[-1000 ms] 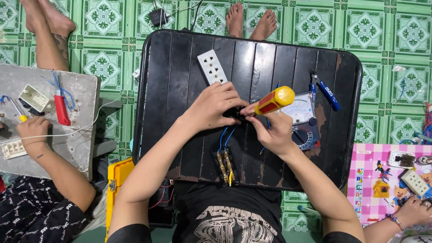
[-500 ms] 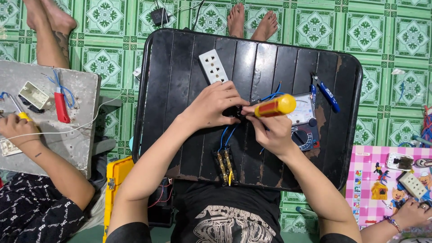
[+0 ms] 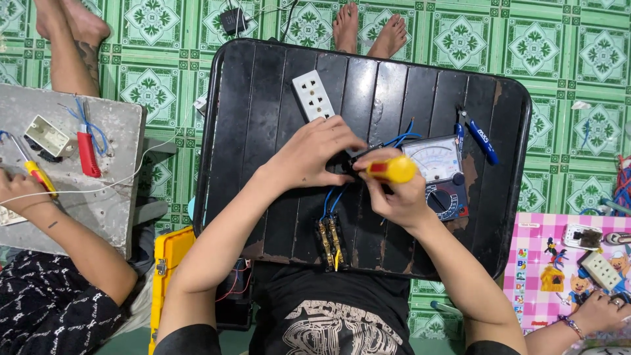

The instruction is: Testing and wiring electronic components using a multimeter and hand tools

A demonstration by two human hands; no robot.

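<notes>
left hand (image 3: 314, 154) pinching small dark part with blue wires (image 3: 332, 200), just left of multimeter (image 3: 439, 176) | right hand (image 3: 397, 200) wrapped around yellow-handled screwdriver (image 3: 388, 169), tip at part | judged light, rigid, fiddly; grip by body, not wires | white socket strip (image 3: 313, 96) up-left of multimeter
</notes>
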